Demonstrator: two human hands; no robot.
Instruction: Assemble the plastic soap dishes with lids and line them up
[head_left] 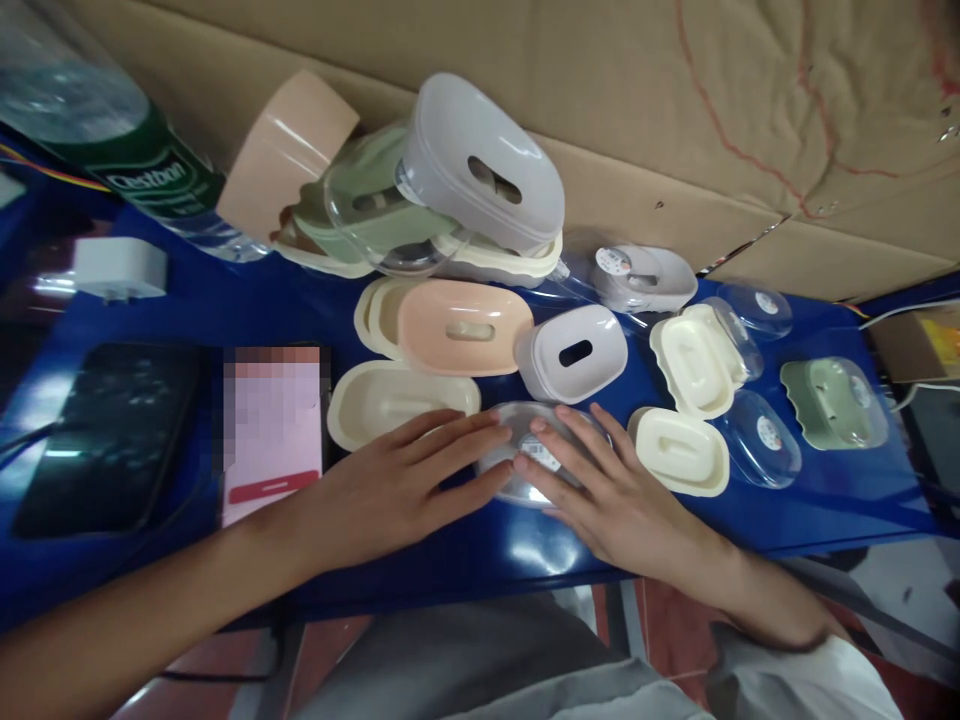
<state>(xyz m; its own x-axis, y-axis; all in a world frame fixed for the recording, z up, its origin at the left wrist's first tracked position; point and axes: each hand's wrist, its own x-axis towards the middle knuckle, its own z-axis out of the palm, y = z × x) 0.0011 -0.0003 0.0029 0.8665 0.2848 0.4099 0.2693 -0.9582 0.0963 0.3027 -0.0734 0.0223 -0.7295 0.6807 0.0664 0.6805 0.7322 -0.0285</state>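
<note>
Head view: two bare hands lie flat on a blue table (450,560), fingers pointing inward so the fingertips almost meet. The left hand (390,485) and right hand (611,495) both rest, fingers spread and uncurled, on a clear lid (525,480). They press on it from above rather than clamp it. The hands cover much of the lid, so its full outline is hard to make out; a small round sticker shows between the fingers.

Just beyond the left fingers sits a cream tray (379,400), and beyond that a peach box (465,327). Just beyond the right fingers stands a white box (574,352) with a slot in its top. Right of the right hand lie two more cream trays (681,450) and several clear lids, then a green box (832,402) farther right.

Well beyond both hands, a tangled pile of boxes (420,190) leans on cardboard (675,100); its pieces overlap and are hard to separate.

Left of the left hand lies a phone (274,435) with a blurred screen, then a dark tablet (105,435). A bottle (112,140) is cut off at the top left corner.
</note>
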